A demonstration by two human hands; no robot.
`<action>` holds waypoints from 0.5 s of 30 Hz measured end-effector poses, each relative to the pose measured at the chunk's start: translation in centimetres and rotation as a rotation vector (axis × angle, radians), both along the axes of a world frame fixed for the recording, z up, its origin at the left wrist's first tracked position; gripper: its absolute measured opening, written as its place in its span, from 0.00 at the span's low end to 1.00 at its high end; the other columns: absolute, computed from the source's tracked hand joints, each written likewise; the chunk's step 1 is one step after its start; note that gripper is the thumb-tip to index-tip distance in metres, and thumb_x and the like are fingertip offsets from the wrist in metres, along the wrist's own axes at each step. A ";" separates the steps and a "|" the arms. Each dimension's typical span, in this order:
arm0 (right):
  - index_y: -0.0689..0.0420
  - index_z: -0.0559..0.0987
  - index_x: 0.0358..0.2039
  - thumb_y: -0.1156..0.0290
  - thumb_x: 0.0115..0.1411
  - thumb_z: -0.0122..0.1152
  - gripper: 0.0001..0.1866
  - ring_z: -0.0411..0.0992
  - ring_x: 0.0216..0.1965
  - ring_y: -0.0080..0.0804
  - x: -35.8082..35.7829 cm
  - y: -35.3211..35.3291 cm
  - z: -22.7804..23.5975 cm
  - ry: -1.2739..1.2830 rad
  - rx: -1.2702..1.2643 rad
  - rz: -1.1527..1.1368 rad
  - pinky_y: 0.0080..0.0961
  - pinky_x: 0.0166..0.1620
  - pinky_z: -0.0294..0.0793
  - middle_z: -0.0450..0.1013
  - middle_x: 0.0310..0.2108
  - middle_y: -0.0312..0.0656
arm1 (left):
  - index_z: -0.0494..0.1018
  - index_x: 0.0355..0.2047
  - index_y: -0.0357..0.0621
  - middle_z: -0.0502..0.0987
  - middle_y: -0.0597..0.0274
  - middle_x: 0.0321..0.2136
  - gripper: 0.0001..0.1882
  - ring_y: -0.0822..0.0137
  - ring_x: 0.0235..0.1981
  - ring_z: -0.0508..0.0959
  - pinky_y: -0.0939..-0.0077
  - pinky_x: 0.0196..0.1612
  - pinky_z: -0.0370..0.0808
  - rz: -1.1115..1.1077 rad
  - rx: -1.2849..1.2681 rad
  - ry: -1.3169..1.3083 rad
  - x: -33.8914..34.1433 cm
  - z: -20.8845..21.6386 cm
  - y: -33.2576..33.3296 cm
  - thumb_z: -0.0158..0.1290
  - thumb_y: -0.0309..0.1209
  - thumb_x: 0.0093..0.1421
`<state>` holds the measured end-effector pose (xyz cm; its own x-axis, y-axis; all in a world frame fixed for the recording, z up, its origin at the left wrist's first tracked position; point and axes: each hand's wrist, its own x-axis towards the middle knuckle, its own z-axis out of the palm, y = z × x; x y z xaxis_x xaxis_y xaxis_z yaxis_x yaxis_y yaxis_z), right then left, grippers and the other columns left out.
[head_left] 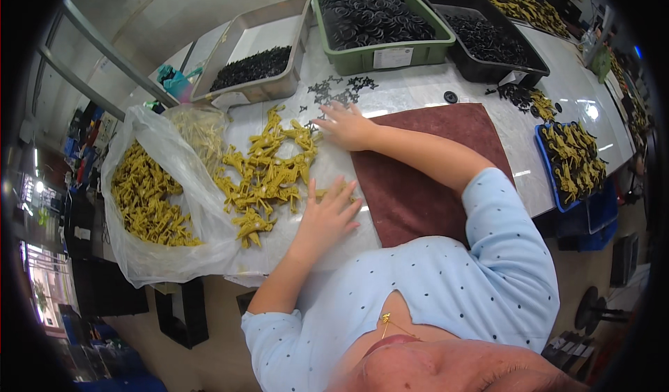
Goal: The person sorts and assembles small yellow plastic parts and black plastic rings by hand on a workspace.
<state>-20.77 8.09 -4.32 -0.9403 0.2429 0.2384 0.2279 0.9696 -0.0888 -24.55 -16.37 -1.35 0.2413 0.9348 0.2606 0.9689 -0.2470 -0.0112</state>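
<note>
My left hand (329,218) has its fingers spread low over the table, and a bit of an olive-yellow plastic figure shows by its fingertips. I cannot tell whether it touches that piece. Farther off, my right hand (348,127) stretches to the left with fingers apart, beside small black star-shaped parts (338,89). A loose heap of olive-yellow figures (268,162) lies left of both hands. More such figures (146,197) fill a clear plastic bag (139,263) at the left. Under my right forearm is a dark red cloth (425,197).
Along the back stand a beige tray (300,43) of small black parts, a green tub (334,61) of black rings and a black tub (533,71) of black parts. At the right, a blue tray (546,158) carries yellow-and-black pieces. One black disc (451,97) lies behind the cloth.
</note>
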 end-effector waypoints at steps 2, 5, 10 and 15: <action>0.42 0.61 0.62 0.53 0.61 0.48 0.28 0.48 0.65 0.53 -3.5 1.7 -2.6 0.008 -0.012 -0.049 0.64 0.59 0.47 0.50 0.65 0.48 | 0.72 0.48 0.57 0.63 0.62 0.58 0.27 0.60 0.62 0.59 0.31 0.59 0.46 0.058 -0.040 0.044 -0.4 -1.1 0.4 0.60 0.45 0.46; 0.40 0.61 0.62 0.50 0.63 0.43 0.27 0.46 0.66 0.53 -6.0 3.5 -2.5 -0.048 -0.078 -0.133 0.67 0.60 0.43 0.49 0.66 0.47 | 0.72 0.49 0.58 0.63 0.62 0.59 0.28 0.55 0.63 0.58 0.30 0.59 0.45 0.178 -0.064 0.071 -1.0 -0.9 0.1 0.58 0.48 0.48; 0.37 0.63 0.61 0.58 0.64 0.41 0.24 0.44 0.67 0.51 -6.6 5.4 -0.5 -0.136 -0.166 -0.125 0.66 0.61 0.42 0.47 0.66 0.44 | 0.72 0.48 0.58 0.62 0.59 0.58 0.27 0.50 0.63 0.56 0.25 0.56 0.46 0.227 -0.056 0.024 -1.1 -2.2 0.2 0.60 0.47 0.47; 0.36 0.63 0.61 0.65 0.62 0.46 0.25 0.44 0.67 0.47 -8.4 7.7 -1.5 -0.147 -0.208 0.059 0.63 0.61 0.45 0.47 0.67 0.38 | 0.69 0.52 0.56 0.61 0.58 0.60 0.27 0.50 0.63 0.57 0.32 0.57 0.50 0.172 0.070 0.010 -2.5 -0.2 1.5 0.59 0.43 0.51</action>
